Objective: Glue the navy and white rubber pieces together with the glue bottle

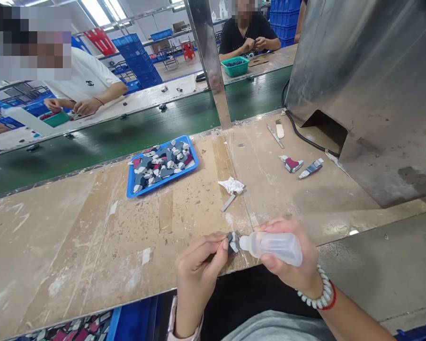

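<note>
Near the table's front edge, my left hand pinches a small dark-grey and white moulded piece between thumb and fingers. My right hand is wrapped round a translucent squeeze bottle, tilted on its side. The bottle's tip points left at the piece, very close to it; whether they touch I cannot tell. Beyond my hands lie a crumpled white tissue and a flat grey strip. A blue tray at the back holds many grey, white and maroon pieces.
Two loose pieces lie by a metal housing on the right. A thin tool and a brush-like item rest behind them. A green conveyor belt runs past a metal post. Two people work across it.
</note>
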`<action>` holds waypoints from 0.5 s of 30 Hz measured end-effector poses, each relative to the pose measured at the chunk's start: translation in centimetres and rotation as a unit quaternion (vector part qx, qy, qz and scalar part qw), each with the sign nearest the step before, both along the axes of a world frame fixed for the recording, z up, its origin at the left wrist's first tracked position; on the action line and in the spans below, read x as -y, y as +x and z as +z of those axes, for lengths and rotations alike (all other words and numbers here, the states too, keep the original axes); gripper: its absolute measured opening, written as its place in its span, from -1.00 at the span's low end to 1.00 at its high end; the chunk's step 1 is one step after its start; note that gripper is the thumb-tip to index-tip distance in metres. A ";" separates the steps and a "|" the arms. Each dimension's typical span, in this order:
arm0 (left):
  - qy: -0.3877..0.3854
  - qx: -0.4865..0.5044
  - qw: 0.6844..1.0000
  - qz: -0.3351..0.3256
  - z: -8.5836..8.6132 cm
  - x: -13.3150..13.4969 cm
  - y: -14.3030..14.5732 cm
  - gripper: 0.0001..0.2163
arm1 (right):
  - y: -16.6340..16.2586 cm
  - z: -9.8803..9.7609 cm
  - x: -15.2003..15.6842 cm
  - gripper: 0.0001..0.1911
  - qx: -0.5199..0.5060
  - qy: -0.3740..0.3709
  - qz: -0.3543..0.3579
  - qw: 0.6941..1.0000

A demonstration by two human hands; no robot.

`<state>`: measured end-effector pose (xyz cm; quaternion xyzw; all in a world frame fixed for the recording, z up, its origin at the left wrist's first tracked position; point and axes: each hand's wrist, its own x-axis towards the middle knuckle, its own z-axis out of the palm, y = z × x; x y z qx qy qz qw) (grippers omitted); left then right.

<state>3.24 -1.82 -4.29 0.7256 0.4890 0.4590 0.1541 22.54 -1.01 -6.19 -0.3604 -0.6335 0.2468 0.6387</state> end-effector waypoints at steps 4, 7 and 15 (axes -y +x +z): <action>-0.005 0.007 1.000 0.001 -0.1 0.0 -0.1 -0.78 | -0.1 0.2 0.1 -0.70 0.014 0.028 -0.025 0.999; -0.005 0.010 1.000 0.000 -0.1 0.0 0.0 -0.78 | -0.1 0.5 -0.1 -0.71 0.022 0.055 -0.037 0.998; 0.003 -0.009 1.000 -0.013 -0.4 0.2 -0.4 -0.79 | -0.4 -0.2 1.0 -0.68 -0.017 0.127 -0.057 0.990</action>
